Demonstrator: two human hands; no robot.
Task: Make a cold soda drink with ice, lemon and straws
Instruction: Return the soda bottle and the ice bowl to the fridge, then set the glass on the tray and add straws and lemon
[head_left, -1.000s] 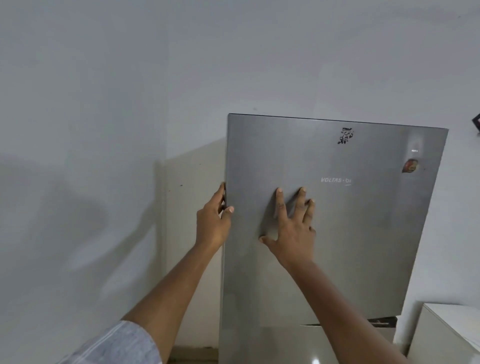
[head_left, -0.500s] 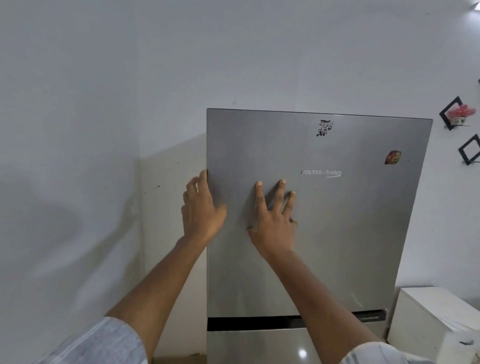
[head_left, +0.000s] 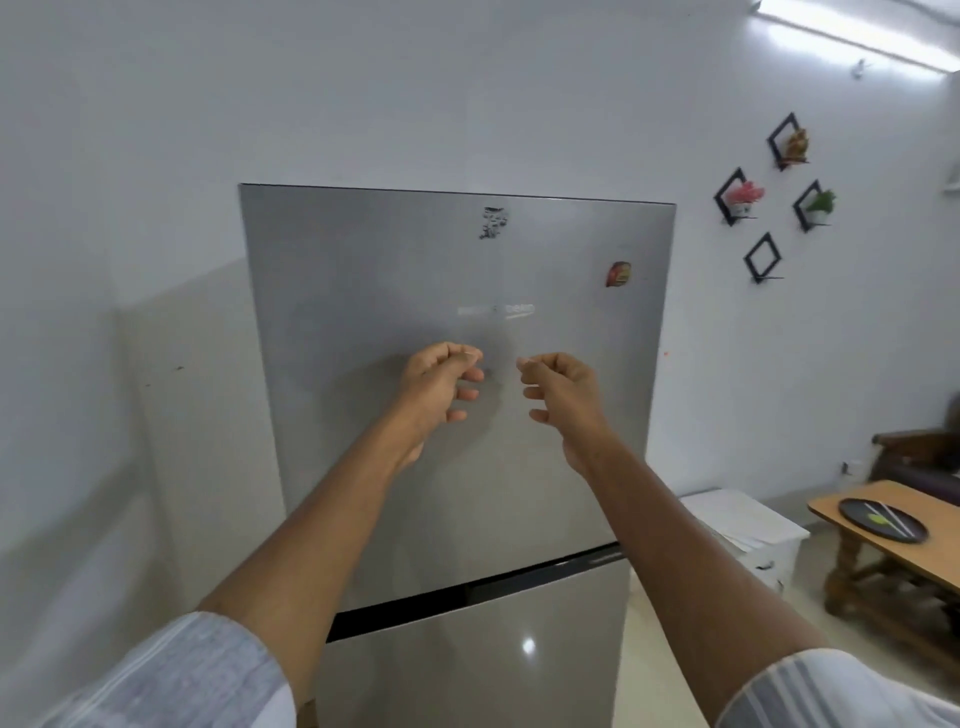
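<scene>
Both hands (head_left: 498, 387) off fridge door (head_left: 363, 270).

Brand lettering on fridge door (head_left: 363, 291) blurred; nothing legible.

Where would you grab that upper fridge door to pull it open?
Probably its left vertical edge, reached from the left side with fingers curled round it. The upper door is a flat panel with no handle showing on its face, and that edge stands clear of the wall. Both the left hand and the right hand are off it, empty.
</scene>
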